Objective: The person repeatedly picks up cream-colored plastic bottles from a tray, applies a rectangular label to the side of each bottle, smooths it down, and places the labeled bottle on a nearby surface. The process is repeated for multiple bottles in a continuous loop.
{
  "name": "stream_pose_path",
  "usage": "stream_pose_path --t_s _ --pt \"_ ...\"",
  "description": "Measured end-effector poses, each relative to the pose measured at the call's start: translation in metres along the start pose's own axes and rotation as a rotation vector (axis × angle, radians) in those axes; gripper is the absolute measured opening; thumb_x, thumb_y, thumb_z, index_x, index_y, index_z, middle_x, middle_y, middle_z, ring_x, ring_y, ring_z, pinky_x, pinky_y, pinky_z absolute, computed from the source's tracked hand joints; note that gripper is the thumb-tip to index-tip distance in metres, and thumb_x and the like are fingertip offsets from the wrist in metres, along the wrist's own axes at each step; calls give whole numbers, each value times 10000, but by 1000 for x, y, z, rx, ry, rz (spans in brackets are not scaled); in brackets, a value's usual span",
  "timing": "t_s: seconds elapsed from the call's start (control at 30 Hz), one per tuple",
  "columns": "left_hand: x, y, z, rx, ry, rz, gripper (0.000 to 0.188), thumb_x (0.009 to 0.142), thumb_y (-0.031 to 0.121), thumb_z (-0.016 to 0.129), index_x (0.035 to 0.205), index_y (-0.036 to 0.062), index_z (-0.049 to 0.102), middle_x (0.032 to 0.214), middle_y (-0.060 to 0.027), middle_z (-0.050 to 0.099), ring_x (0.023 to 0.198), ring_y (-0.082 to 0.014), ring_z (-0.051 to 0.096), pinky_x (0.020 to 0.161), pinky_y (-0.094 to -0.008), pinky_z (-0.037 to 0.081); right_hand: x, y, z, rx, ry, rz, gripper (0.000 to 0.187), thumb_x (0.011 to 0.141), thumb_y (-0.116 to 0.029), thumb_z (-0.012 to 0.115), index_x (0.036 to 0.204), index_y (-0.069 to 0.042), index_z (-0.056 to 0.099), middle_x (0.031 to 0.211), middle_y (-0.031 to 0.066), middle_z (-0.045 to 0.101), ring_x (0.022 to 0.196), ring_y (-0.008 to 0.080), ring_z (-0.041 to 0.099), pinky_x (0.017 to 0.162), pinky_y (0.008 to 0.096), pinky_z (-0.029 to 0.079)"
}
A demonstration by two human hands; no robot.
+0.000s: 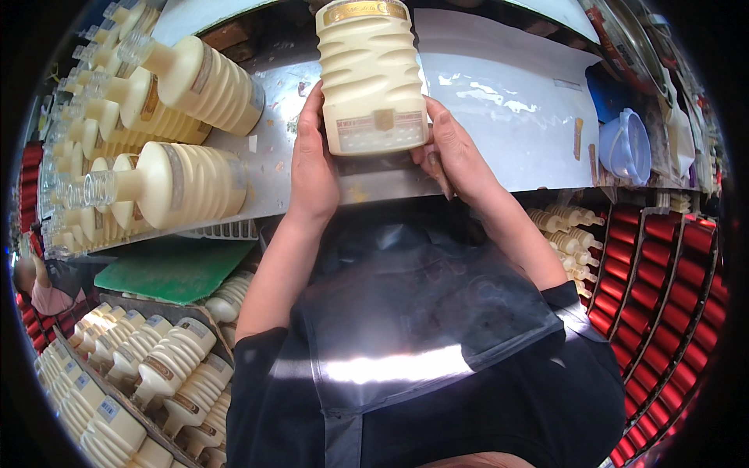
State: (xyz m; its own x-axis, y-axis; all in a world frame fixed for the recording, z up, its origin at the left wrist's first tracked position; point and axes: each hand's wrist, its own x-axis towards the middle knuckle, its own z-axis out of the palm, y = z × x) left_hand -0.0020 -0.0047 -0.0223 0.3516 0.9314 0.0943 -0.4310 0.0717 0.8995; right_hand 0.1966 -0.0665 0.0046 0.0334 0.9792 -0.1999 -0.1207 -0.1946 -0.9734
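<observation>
A cream-coloured bottle (373, 86) with wavy ridged sides and gold labels is held up over the table, its base toward me. My left hand (314, 168) presses against its left side, the fingers partly hidden behind it. On the other side my right hand (462, 156) grips near the base, thumb along the edge. A narrow brownish shape shows under the right fingers; whether it is a fingertip or a small tool I cannot tell. Similar ridged bottles with clear necks, such as one lying near the table's front edge (191, 186), are clustered to the left.
A white sheet (507, 93) covers the table's right part, with brown strips (578, 139) on it. Beyond sits a pale blue bucket (626, 147). Crates of cream bottles (168, 359) and a green board (175, 269) are at lower left; red stacked containers (655, 296) at right. Another person (47, 285) appears far left.
</observation>
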Motion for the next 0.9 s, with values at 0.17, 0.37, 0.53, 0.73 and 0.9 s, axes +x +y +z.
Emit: stream_pose_path --t_s 0.17,0.37,0.53,0.73,0.9 --pt "3 -3 16 253 95 76 647 1071 344 512 1536 -57 305 1519 -179 425 1388 -248 424 1179 -380 307 9 7 8 -187 98 -58 620 1097 -563 361 1427 -56 500 840 4 562 673 73 478 621 221 431" --pt "5 -4 15 294 99 99 659 1059 342 526 1535 -60 311 1497 -195 443 1380 -274 436 1179 -394 306 9 -2 6 -72 44 -3 574 1106 -524 366 1408 -60 518 826 -3 552 668 70 483 616 219 433" --pt "0 4 15 854 138 231 734 1026 403 560 1538 -59 309 1469 -234 453 1372 -336 443 1183 -421 297 6 -23 5 47 102 313 522 1108 -448 398 1400 -38 536 875 4 575 694 72 505 639 228 448" --pt "4 4 21 495 96 118 702 1078 384 434 1590 -42 212 1562 -201 377 1432 -290 401 1198 -394 288 0 -19 6 -12 27 14 470 1118 -304 433 1501 -37 483 923 -7 598 733 45 516 665 212 464" --pt "3 4 21 319 81 4 697 1099 405 360 1614 -23 167 1601 -167 348 1462 -251 382 1205 -382 294 -7 -19 -4 174 -60 38 491 1113 -262 441 1556 -50 426 932 -18 599 754 44 518 695 206 465"
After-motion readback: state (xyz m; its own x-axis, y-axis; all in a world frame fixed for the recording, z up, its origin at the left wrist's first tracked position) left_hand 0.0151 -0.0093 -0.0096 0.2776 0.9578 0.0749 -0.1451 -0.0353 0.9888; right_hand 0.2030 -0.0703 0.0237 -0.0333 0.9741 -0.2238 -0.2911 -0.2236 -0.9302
